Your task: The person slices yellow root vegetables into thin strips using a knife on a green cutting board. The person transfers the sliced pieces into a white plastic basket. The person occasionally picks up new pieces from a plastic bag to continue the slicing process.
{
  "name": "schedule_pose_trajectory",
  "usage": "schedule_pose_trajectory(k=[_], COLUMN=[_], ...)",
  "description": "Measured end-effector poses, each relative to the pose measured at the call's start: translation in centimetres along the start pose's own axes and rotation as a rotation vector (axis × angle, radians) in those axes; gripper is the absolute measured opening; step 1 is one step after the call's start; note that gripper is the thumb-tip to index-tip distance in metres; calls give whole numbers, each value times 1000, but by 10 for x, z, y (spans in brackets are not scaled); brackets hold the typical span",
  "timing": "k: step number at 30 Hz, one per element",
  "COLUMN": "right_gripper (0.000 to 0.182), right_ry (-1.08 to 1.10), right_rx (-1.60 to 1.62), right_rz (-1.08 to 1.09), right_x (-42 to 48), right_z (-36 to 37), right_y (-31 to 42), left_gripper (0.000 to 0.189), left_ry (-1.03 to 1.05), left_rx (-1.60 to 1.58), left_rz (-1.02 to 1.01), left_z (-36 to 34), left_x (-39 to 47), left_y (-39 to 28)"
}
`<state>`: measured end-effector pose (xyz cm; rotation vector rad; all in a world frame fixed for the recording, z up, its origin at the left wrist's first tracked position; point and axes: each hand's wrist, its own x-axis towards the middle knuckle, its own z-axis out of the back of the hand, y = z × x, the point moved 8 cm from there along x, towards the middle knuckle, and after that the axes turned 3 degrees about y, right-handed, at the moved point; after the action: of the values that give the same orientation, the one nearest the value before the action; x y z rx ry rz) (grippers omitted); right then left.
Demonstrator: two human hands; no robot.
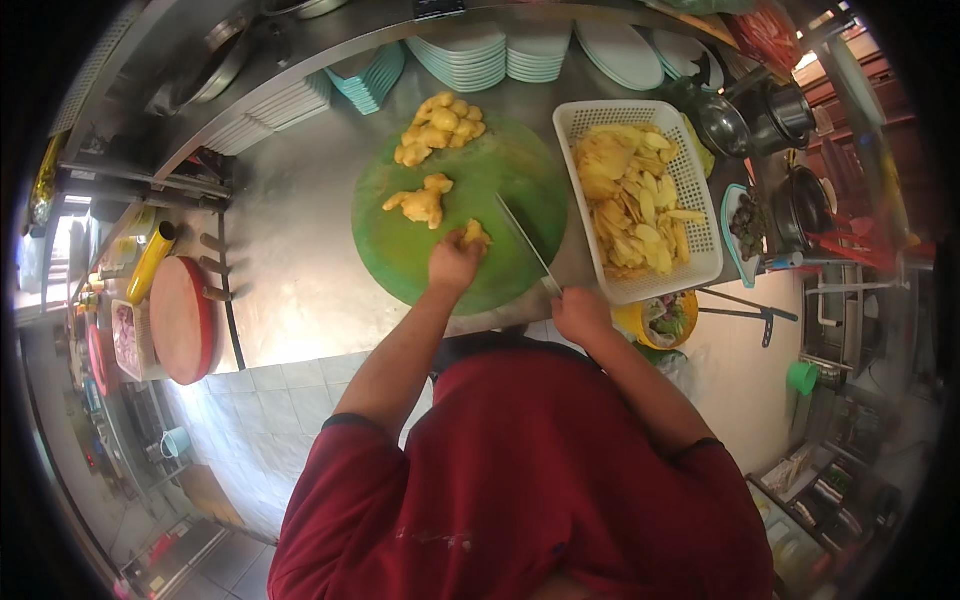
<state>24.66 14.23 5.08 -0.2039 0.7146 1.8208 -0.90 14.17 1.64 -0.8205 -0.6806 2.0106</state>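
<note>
On the round green cutting board (405,262), my left hand (453,262) has its fingers on a small piece of ginger root (475,234). My right hand (583,315) grips a knife (529,241) by its handle at the board's near right edge. The blade slants up and left over the board, apart from the ginger piece. Beyond my left hand lies a larger knob of ginger (421,201). A pile of peeled ginger roots (444,126) sits at the board's far edge. To the right, a white perforated plastic basket (712,247) holds many ginger slices (637,199).
Stacked plates (465,56) line the back of the steel counter (289,247). Right of the basket are a dish of dark pieces (746,225) and several pans (802,206). A yellow bin (637,322) stands below the basket. A round chopping block (180,319) is at left.
</note>
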Motion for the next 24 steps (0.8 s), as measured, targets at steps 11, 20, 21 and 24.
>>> schedule_pose_trajectory(k=[11, 20, 21, 24], right_gripper=[31, 25, 28, 31], right_ry=[42, 182, 171, 139], right_rx=[41, -1, 8, 62], right_rz=[47, -3, 6, -1], right_x=[-43, -24, -8, 9], right_z=[35, 9, -9, -11], right_y=[15, 14, 13, 14], left_gripper=[47, 45, 44, 44], left_ry=[47, 127, 137, 62], left_rx=[-417, -498, -523, -520], left_rz=[156, 90, 83, 62], left_z=[-53, -52, -51, -47], left_x=[-8, -13, -15, -16], left_y=[23, 18, 14, 14])
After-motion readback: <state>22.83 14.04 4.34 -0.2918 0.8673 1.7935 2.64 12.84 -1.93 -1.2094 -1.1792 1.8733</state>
